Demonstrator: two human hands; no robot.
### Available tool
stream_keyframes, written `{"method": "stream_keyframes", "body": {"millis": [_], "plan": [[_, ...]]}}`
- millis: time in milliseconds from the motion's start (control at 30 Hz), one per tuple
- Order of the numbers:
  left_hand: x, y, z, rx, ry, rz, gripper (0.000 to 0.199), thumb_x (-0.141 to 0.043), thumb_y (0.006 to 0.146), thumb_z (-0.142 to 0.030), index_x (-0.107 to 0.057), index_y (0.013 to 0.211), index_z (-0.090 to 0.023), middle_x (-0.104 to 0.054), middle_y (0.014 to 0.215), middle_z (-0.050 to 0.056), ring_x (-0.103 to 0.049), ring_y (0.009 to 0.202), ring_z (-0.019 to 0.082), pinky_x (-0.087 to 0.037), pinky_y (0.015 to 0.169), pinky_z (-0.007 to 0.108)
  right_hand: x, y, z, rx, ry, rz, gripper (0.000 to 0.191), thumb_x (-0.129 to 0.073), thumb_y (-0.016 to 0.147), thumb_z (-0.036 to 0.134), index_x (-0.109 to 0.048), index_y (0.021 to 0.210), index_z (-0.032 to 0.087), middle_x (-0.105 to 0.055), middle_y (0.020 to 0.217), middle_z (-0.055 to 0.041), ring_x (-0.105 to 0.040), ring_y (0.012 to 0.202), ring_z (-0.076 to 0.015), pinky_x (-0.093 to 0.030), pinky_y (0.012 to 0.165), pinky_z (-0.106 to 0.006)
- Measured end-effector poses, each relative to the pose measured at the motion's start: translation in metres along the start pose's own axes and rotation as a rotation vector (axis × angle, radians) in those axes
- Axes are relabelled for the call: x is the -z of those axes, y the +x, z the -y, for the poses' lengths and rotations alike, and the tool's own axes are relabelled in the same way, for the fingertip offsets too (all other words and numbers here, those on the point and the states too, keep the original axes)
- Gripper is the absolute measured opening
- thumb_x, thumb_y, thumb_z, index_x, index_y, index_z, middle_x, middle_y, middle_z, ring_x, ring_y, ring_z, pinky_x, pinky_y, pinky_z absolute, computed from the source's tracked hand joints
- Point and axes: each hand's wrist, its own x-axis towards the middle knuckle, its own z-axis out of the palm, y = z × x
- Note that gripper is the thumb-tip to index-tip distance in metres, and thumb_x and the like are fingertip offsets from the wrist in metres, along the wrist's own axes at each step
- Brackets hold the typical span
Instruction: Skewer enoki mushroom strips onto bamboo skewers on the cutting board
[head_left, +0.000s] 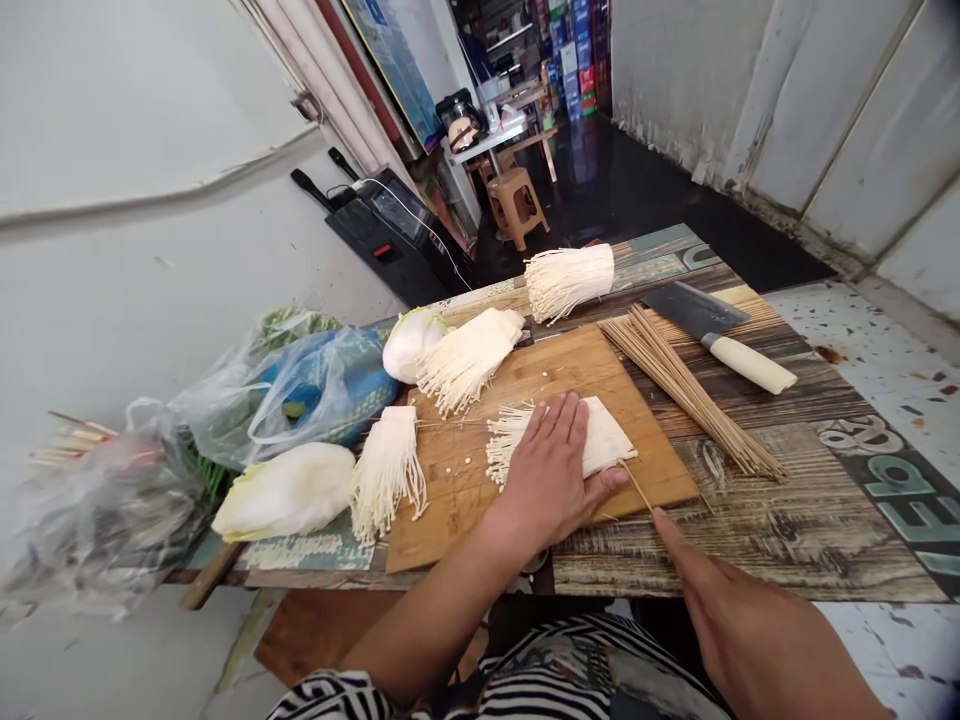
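A flat bunch of enoki mushrooms (609, 436) lies on the wooden cutting board (465, 510). My left hand (553, 465) rests flat on top of it, fingers together and extended, thumb out to the side at the root end. A thin wooden skewer (637, 484) is pinched in my right hand (720, 590), and its tip meets the right end of the bunch. Another enoki bunch (471, 355) sits at the board's upper left. One more fanned bunch (386, 465) lies over the board's left edge.
A cleaver (701, 312) and a pile of skewers (690, 400) lie to the right. A thick enoki bunch (574, 278) stands behind the board. Cabbages (289, 490) and plastic bags (322, 380) are on the left. A stool (516, 205) stands farther back.
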Motion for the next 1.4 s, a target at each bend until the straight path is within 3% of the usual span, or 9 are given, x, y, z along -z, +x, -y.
{"method": "stream_keyframes", "body": {"millis": [133,300,367,567,733,900,1167,1267,1400], "plan": [[-0.001,0.001,0.002,-0.009,-0.021,-0.007,0.085,-0.024,0.094,-0.067,-0.027,0.148,-0.002,-0.023,0.156,0.019,-0.016,0.147,0.026,-0.015,0.122,0.043,-0.004,-0.001,-0.003,0.078,-0.057,0.039,0.061,-0.035,0.073,-0.003,-0.056,0.129,0.005,-0.069,0.065,-0.0059,-0.052,0.038,-0.0129,-0.039,0.038,-0.027],[-0.004,0.001,0.003,-0.026,-0.030,-0.048,0.085,-0.025,0.093,-0.067,-0.029,0.146,-0.001,-0.026,0.155,0.019,-0.018,0.147,0.026,-0.017,0.121,0.044,-0.009,0.001,-0.003,0.067,-0.032,0.045,0.081,-0.036,0.076,-0.002,-0.014,0.154,0.009,-0.072,0.074,-0.0048,-0.057,0.042,-0.0139,-0.041,0.040,-0.027],[-0.005,0.000,0.004,-0.030,-0.037,-0.059,0.085,-0.026,0.093,-0.067,-0.030,0.146,-0.001,-0.026,0.155,0.019,-0.018,0.147,0.027,-0.017,0.121,0.044,-0.011,0.001,-0.002,0.051,-0.032,0.046,0.083,-0.037,0.078,0.000,-0.008,0.155,0.010,-0.072,0.076,-0.0048,-0.056,0.040,-0.0138,-0.041,0.039,-0.027],[-0.006,0.001,0.004,-0.029,-0.063,-0.058,0.083,-0.029,0.094,-0.066,-0.029,0.146,-0.002,-0.026,0.156,0.019,-0.018,0.147,0.027,-0.017,0.121,0.045,-0.016,0.002,0.001,0.030,-0.066,0.051,0.078,-0.036,0.076,-0.002,-0.020,0.152,0.010,-0.069,0.071,-0.0020,-0.054,0.039,-0.0128,-0.038,0.040,-0.027],[-0.005,0.001,0.004,-0.020,-0.071,-0.052,0.082,-0.030,0.094,-0.065,-0.029,0.146,-0.001,-0.026,0.155,0.019,-0.018,0.147,0.027,-0.018,0.121,0.045,-0.015,0.009,0.002,0.051,-0.131,0.044,0.061,-0.038,0.077,-0.001,-0.042,0.137,0.004,-0.065,0.063,-0.0013,-0.053,0.037,-0.0120,-0.036,0.038,-0.027],[-0.006,0.000,0.004,-0.023,-0.073,-0.053,0.083,-0.027,0.094,-0.066,-0.030,0.146,-0.001,-0.026,0.156,0.019,-0.017,0.147,0.027,-0.018,0.121,0.044,-0.016,0.019,0.005,0.010,-0.216,0.027,0.053,-0.045,0.076,0.002,-0.056,0.128,0.008,-0.061,0.056,0.0003,-0.053,0.037,-0.0125,-0.036,0.038,-0.025],[-0.006,0.002,0.003,-0.013,-0.041,-0.051,0.078,-0.023,0.097,-0.061,-0.030,0.146,-0.001,-0.027,0.155,0.019,-0.019,0.147,0.026,-0.018,0.121,0.043,-0.007,0.056,0.014,-0.091,-0.334,0.253,0.048,-0.053,0.078,0.005,-0.060,0.125,0.011,-0.070,0.065,-0.0055,-0.061,0.044,-0.0150,-0.038,0.040,-0.023],[-0.004,0.002,-0.001,0.016,-0.035,-0.044,0.077,-0.023,0.097,-0.059,-0.029,0.146,0.001,-0.027,0.155,0.020,-0.020,0.146,0.026,-0.016,0.121,0.045,-0.004,0.060,0.010,-0.142,-0.264,0.256,0.040,-0.048,0.086,0.010,-0.063,0.123,0.015,-0.070,0.064,-0.0056,-0.064,0.047,-0.0168,-0.039,0.042,-0.023],[0.006,-0.012,-0.005,0.038,-0.053,-0.088,0.088,-0.026,0.093,-0.068,-0.024,0.148,0.002,-0.022,0.156,0.021,-0.013,0.148,0.028,-0.005,0.121,0.048,-0.009,0.056,-0.009,-0.182,0.026,0.095,0.035,-0.041,0.093,0.026,-0.067,0.112,0.014,-0.073,0.071,-0.0077,-0.067,0.055,-0.0189,-0.046,0.049,-0.026]]}}
